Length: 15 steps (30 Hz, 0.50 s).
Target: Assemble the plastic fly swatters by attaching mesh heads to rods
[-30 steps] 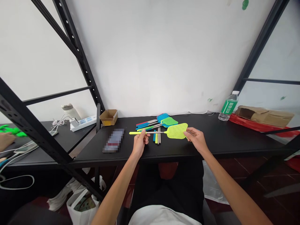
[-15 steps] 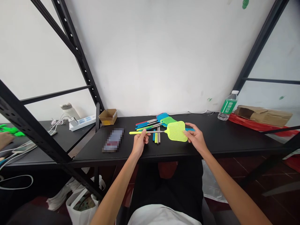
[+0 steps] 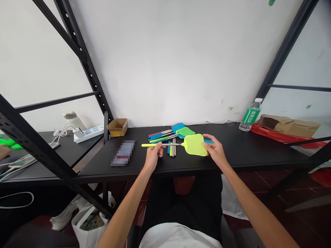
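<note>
Yellow-green swatter (image 3: pixel 195 144) sits at the centre of the frame, held crosswise over the black table (image 3: pixel 245 146), handle toward frame left, mesh head toward frame right. Left hand (image 3: pixel 153 156) pinches it where the handle meets the thin metal shaft; the handle's end pokes out past the fingers. Right hand (image 3: pixel 215 151) grasps the head's right edge, thumb on the near face, other fingers mostly hidden behind. Both grips firm, neither released. Change over the last second: the head has tipped to show its face more squarely to the camera, and a blue strip (image 3: pixel 208 141) now shows between it and the right hand; cannot tell whether that hand touches the strip. Bare shaft between the hands looks about the same length, so I judge the work has altered the head's angle and little else. Behind, just above frame centre, fanned swatters (image 3: pixel 185 132) with blue and green heads lie overlapping, handles leftward; a few short rods (image 3: pixel 171 148) lie below them, partly behind the shaft. Left of centre: phone (image 3: pixel 123 153), screen blurred, and an open carton (image 3: pixel 117 127). Right side: water bottle (image 3: pixel 250 115), upright, near the wall.
</note>
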Available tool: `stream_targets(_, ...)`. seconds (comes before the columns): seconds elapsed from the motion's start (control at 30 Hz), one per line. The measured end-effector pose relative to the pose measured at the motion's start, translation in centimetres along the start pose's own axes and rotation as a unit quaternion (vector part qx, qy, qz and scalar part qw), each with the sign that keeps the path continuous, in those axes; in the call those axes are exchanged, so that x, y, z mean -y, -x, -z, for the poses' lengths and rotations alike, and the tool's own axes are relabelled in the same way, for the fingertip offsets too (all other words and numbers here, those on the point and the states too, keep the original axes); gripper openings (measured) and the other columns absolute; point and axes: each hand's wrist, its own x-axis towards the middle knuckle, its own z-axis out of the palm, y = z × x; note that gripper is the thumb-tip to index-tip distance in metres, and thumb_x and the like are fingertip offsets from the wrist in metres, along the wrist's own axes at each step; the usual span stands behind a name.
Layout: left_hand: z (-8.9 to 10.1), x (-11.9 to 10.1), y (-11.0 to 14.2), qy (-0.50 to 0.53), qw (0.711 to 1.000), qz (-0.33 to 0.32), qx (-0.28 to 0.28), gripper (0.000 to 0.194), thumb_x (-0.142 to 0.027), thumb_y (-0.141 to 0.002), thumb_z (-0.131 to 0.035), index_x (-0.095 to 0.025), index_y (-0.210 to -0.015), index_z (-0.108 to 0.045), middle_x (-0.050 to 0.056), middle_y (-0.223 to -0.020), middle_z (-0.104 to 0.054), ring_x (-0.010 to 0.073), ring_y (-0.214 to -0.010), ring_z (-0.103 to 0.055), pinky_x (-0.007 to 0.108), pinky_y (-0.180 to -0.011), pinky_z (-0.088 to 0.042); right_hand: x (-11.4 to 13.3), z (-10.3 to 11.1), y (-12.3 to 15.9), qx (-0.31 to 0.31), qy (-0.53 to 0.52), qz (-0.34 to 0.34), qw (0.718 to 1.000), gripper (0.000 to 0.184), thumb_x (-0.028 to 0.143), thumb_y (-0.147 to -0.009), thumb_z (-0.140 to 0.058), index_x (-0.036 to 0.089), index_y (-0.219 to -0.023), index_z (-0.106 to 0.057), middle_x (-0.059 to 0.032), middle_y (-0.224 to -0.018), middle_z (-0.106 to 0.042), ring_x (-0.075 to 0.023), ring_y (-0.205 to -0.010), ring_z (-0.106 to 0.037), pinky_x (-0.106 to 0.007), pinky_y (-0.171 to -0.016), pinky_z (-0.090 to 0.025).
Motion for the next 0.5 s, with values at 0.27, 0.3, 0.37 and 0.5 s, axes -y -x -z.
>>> stream_targets(0.27, -0.01, -0.25, 0.01, -0.024, 1.0, -0.002, 0.012, 0.033, -0.043, -0.084, -0.065, -0.012, -0.073, -0.07, -0.002, -0.053, -0.045, 0.0078, -0.048, -0.037, 0.025, -0.049, -0.03, -0.35, 0.13, -0.1, 0.003, -0.015, -0.018, 1.0, 0.046, 0.046, -0.083, -0.066, 0.023, -0.122, -0.058, 0.0036, -0.057, -0.06, -0.0136, -0.044, -0.049, -0.023, -0.041, -0.038)
stream_targets(0.3, -0.02, -0.23, 0.0, -0.022, 1.0, -0.003, 0.012, 0.033, -0.043, -0.084, -0.065, -0.012, -0.072, -0.07, -0.002, -0.053, -0.045, 0.0078, -0.048, -0.037, 0.025, -0.049, -0.03, -0.32, 0.14, -0.09, 0.003, -0.016, -0.018, 1.0, 0.045, 0.046, -0.083, -0.066, 0.023, -0.121, -0.058, 0.0034, -0.058, -0.06, -0.0139, -0.045, -0.05, -0.023, -0.041, -0.038)
stream_targets(0.37, -0.04, -0.18, -0.02, -0.021, 1.0, -0.006, 0.012, 0.032, -0.042, -0.084, -0.065, -0.012, -0.073, -0.07, -0.002, -0.053, -0.045, 0.0078, -0.048, -0.038, 0.025, -0.049, -0.031, -0.27, 0.14, -0.08, 0.004, -0.014, -0.015, 1.0, 0.045, 0.046, -0.083, -0.065, 0.023, -0.121, -0.059, 0.0033, -0.058, -0.061, -0.0146, -0.046, -0.052, -0.024, -0.042, -0.039)
stream_targets(0.5, -0.1, -0.13, -0.03, -0.028, 0.999, -0.012, 0.012, 0.031, -0.042, -0.085, -0.064, -0.013, -0.074, -0.07, -0.002, -0.053, -0.046, 0.0077, -0.048, -0.038, 0.024, -0.049, -0.031, -0.26, 0.14, -0.1, 0.008, -0.001, -0.003, 1.0, 0.045, 0.048, -0.085, -0.062, 0.023, -0.121, -0.058, 0.0033, -0.058, -0.06, -0.017, -0.051, -0.057, -0.025, -0.045, -0.043)
